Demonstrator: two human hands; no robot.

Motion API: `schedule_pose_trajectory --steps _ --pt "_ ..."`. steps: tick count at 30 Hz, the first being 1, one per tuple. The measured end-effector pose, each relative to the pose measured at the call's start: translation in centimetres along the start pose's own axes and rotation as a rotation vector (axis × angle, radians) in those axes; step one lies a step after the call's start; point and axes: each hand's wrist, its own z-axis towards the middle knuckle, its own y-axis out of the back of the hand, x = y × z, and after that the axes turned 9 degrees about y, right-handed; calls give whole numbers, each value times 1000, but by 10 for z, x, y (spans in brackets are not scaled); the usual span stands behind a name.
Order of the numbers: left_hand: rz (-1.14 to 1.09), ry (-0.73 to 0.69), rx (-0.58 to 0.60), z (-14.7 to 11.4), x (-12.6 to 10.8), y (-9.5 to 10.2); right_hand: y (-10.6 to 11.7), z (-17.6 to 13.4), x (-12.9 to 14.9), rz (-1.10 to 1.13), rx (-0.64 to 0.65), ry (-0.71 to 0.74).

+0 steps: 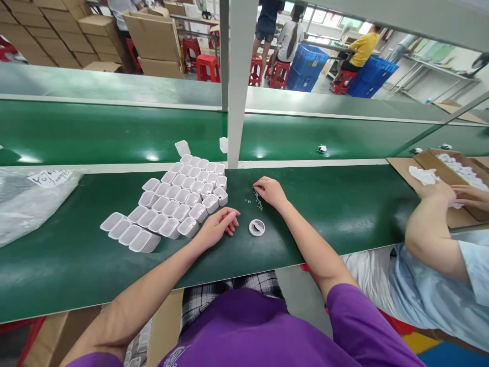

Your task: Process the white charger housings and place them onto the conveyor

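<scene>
My right hand is on the green table, thumb and fingertips pinched together at the top of a small scatter of tiny clear pieces. Whatever sits between those fingertips is too small to make out. My left hand rests with fingers loosely apart and nothing in them, beside the near right edge of a group of white rectangular plastic cups. Between my hands and slightly nearer me lies a round white plastic part with a raised bar across it; neither hand touches it.
A clear plastic bag lies at the left. Behind the table runs a green belt, with a small white part on it and a white post in front. At right, a co-worker's hands are at an open carton.
</scene>
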Motion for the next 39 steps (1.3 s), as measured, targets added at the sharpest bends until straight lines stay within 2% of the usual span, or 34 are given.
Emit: schedule_pose_trajectory --steps 3,6,11,13,17,20,23,26,27,29,31,33,36,39 --pt "210 -153 -55 -12 -6 2 2 2 11 -213 129 24" --pt "430 -336 -174 -20 -14 9 5 5 21 -391 241 51" --pt "785 -523 -546 -17 -24 28 12 10 33 -568 374 112" --pt "924 -553 -642 -12 -25 33 14 12 37 -599 406 132" --pt "1132 -513 -653 -3 -24 30 13 18 44 -612 429 162" --pt "1162 -448 -645 4 -24 26 12 21 47 -581 406 176" --pt "1148 -463 -620 6 -28 26 15 20 47 -513 333 177" --pt "995 -547 -563 1 -34 27 19 10 46 -408 226 197" --pt "888 -565 -534 -1 -36 26 19 5 46 -296 171 217" --pt "590 -539 -459 -5 -39 26 16 -6 47 115 37 264" --pt "223 -441 -393 -5 -39 24 9 -18 51 617 -91 284" --pt "-105 -335 -371 -3 -37 21 1 -28 57 929 -145 271" --pt "-371 -248 -361 -1 -34 17 -8 -37 67 1059 -179 288" --pt "-436 -225 -305 -4 -33 15 -11 -42 75 1055 -257 339"
